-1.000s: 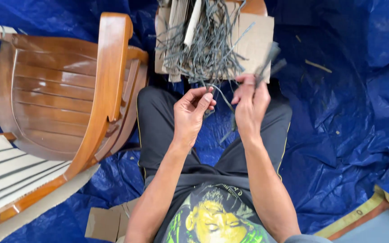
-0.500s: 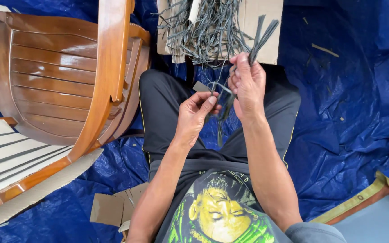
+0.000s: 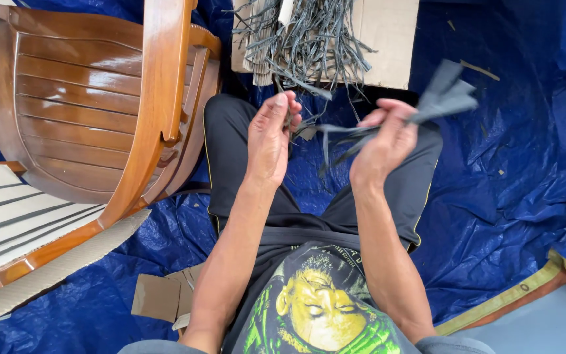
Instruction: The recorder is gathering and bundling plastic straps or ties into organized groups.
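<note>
Fig. legend, near to far, w/ places given rel. to the cardboard sheet (image 3: 388, 46).

Nearest us: our lap in black shorts (image 3: 230, 144), seated on a blue tarp (image 3: 506, 196) on the floor, well short of the cardboard.

Next, our two hands, raised just short of the cardboard's near edge. The left hand (image 3: 268, 141) is pinched at the fingertips on the end of a thin grey strip (image 3: 335, 131); the right hand (image 3: 381, 147) is clenched round a small bunch of grey strips (image 3: 443, 95) whose ends fan out up and to the right, blurred. The single strip runs between both hands, so we judge it is being pulled from, or added to, the bunch; we cannot tell which.

Farther: the loose pile of grey strips (image 3: 309, 39) lies on the cardboard's left half, spilling over its near edge. The right half of the sheet shows bare.

Left of the cardboard: a wooden chair (image 3: 99, 98), tipped on its side, touching our left leg.

Progress, as a judgement: early to mid. Only a few strips are in hand vs. the large pile left on the cardboard; most strips look unhandled.
</note>
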